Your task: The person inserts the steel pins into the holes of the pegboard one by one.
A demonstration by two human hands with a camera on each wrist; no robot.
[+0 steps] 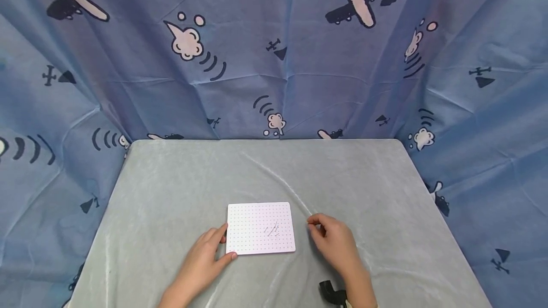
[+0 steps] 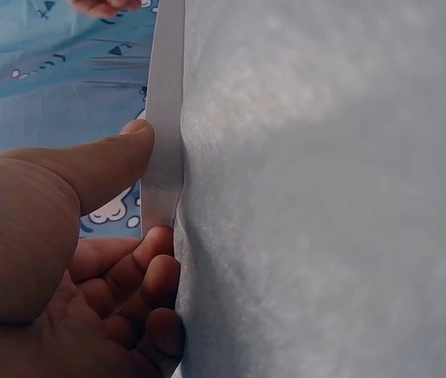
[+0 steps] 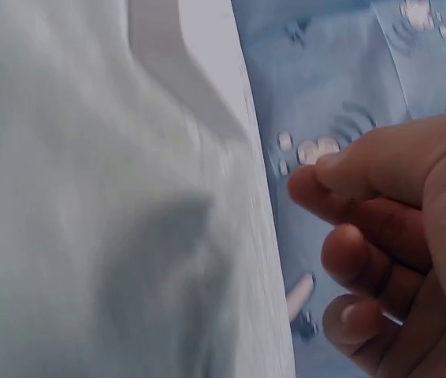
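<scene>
A white rectangular board (image 1: 248, 232) with a grid of small dark dots lies on the grey cloth. Several thin, dark, pin-like pieces (image 1: 272, 230) show on its right half; their exact kind is too fine to tell. My left hand (image 1: 199, 260) holds the board's near left corner, thumb on the front edge and fingers by the left side. In the left wrist view, the thumb presses the board's pale side (image 2: 165, 118). To the right of the board, apart from it, my right hand (image 1: 336, 241) has thumb and index tips together, nothing visible between them.
Grey cloth (image 1: 180, 179) covers the table, with a few creases. Blue curtains (image 1: 239, 61) printed with planes and clouds surround it at the back and both sides. A black curved piece (image 1: 331, 293) sits beside my right wrist.
</scene>
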